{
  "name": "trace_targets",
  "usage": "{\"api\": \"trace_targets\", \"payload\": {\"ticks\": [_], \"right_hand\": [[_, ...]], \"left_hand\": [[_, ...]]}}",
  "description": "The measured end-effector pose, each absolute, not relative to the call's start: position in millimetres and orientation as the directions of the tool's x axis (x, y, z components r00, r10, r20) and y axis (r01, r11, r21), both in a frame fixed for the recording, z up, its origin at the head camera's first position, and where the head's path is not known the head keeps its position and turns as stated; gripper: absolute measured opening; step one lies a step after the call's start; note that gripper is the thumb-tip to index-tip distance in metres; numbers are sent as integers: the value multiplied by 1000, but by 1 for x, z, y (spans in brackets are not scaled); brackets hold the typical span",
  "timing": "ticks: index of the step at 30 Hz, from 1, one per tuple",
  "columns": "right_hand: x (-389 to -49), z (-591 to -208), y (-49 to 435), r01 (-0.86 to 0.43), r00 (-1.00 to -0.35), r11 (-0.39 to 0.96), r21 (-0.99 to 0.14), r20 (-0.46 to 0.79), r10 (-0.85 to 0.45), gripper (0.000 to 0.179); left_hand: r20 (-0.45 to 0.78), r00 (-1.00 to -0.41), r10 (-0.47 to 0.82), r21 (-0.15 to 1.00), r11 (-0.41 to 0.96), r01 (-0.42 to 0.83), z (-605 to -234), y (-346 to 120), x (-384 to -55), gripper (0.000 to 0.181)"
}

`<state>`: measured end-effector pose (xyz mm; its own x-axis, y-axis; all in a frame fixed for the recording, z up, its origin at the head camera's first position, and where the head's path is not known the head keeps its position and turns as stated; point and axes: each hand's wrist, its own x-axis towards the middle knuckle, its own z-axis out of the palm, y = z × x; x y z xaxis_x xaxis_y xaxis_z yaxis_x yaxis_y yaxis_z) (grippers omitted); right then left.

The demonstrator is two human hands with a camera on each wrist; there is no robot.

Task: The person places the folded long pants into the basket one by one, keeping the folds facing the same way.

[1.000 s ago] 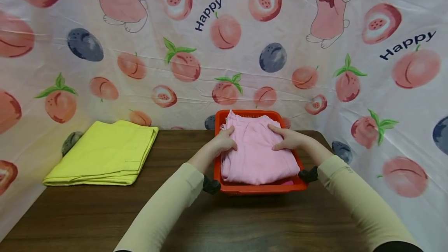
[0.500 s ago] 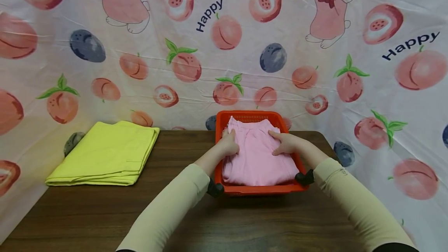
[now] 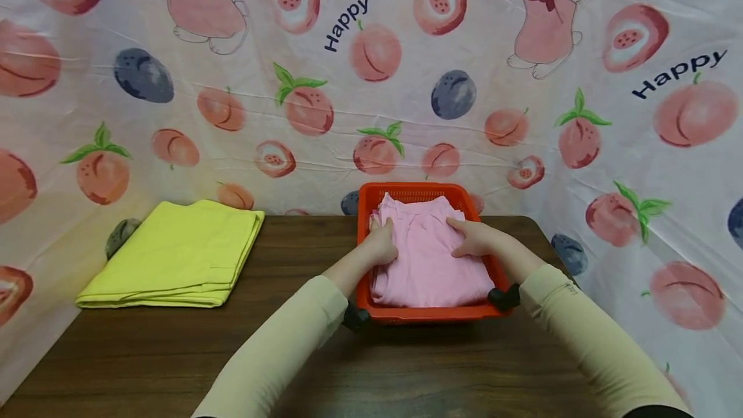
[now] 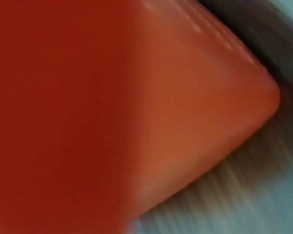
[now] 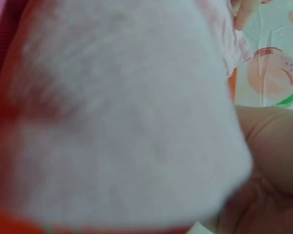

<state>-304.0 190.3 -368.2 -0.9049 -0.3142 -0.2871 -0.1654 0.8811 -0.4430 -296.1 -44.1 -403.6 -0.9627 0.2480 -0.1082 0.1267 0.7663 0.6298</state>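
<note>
A folded pair of pink trousers [image 3: 426, 257] lies in the red plastic basket [image 3: 432, 315] at the back of the table. My left hand [image 3: 380, 244] holds their left side, thumb on top, the other fingers mostly hidden between cloth and basket wall. On the opposite side my right hand [image 3: 476, 237] grips the stack, its thumb pressed on the upper face. The right wrist view has the pale, blurred trousers [image 5: 136, 112] close up, with the right hand [image 5: 273, 151] at their edge. Only the blurred red basket [image 4: 200, 112] and tabletop fill the left wrist view.
Folded yellow trousers [image 3: 174, 253] lie at the left of the dark wooden table [image 3: 383, 366]. A fruit-printed curtain [image 3: 371, 108] hangs behind and along both sides. Something deep pink and ribbed [image 5: 0, 34] shows at the corner of the right wrist view.
The pink trousers have settled lower into the basket and slightly nearer, baring its back wall. Both hands went down with them. During the last half second the left hand has shifted only slightly.
</note>
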Motion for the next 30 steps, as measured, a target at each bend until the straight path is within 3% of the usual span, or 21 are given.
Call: {"api": "trace_targets", "payload": {"ticks": [9,17,22,30], "right_hand": [[-292,-360,198,-232,-854,838,-493,-309,-418,90],[-271,-352,205,-324,-803,818,-476,-318,-503,93],[-259,-356,209,-408,-777,811,-420,-306,-549,99],[-245,-368,214,-488,-768,826,-283,-312,-560,93]], "left_hand": [[-172,-919,355,551,808,209,-390,-48,-281,79],[-219,-859,463,360,857,370,-377,-53,-261,85],[-215,-834,508,274,851,448,-381,-56,-254,90],[-152,-841,520,167,852,497,-399,-59,-244,87]]}}
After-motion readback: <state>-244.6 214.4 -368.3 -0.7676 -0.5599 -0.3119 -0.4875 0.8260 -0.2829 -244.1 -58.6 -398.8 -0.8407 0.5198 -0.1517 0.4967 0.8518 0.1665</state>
